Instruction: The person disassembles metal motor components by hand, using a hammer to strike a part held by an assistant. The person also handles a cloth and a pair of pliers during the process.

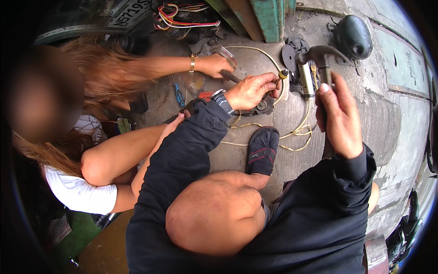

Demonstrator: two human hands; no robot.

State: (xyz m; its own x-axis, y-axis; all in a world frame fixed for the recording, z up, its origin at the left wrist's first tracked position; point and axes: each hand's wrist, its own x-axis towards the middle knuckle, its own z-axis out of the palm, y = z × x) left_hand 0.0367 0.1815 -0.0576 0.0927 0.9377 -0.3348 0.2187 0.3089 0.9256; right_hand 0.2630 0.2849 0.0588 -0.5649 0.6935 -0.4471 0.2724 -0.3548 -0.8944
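Note:
My right hand (340,114) grips a claw hammer (325,57) by its handle, the head raised above the pavement. Closed in a pinch, my left hand (251,92) holds a thin tool with a yellow-and-black end (284,74), its shaft pointing down and partly behind my fingers. Just below those fingers sits a dark metal part with a round opening (262,105). From the left, another person's hand (215,65) reaches in, closed round a dark bar-like tool (229,76) beside my left hand.
A blue-handled screwdriver (178,95) lies left of my left wrist. To the right are a white power strip (306,78), a looped pale cord (297,142), a black disc (288,56) and a rounded black housing (353,37). Coloured wires (171,17) lie near a green post (268,20).

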